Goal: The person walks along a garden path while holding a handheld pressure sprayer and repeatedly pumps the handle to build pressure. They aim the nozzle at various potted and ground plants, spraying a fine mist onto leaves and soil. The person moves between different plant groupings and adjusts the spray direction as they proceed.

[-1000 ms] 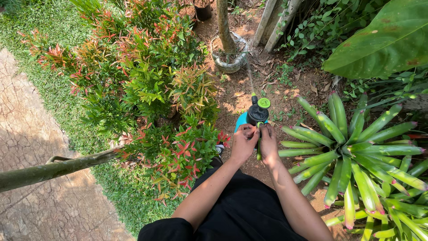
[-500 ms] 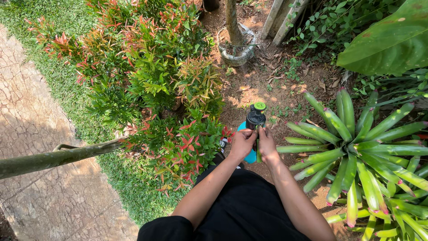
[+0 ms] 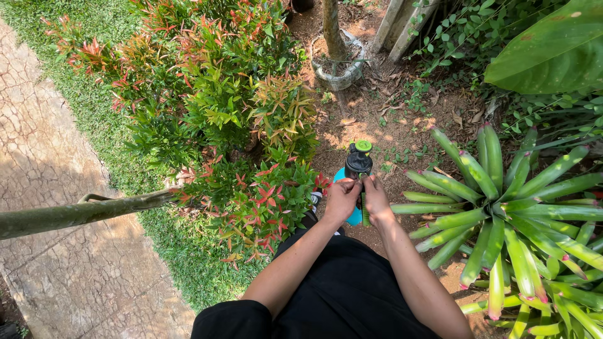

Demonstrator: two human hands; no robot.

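Both hands on a spray bottle over bare garden soil

The left hand (image 3: 341, 199) and right hand (image 3: 375, 199) close around a teal spray bottle (image 3: 358, 169) held between them above brown, leaf-strewn soil (image 3: 389, 129); a red-tipped shrub (image 3: 232, 107) stands left of the hands, a spiky green plant (image 3: 515, 213) right, and stone paving (image 3: 44, 157) far left.
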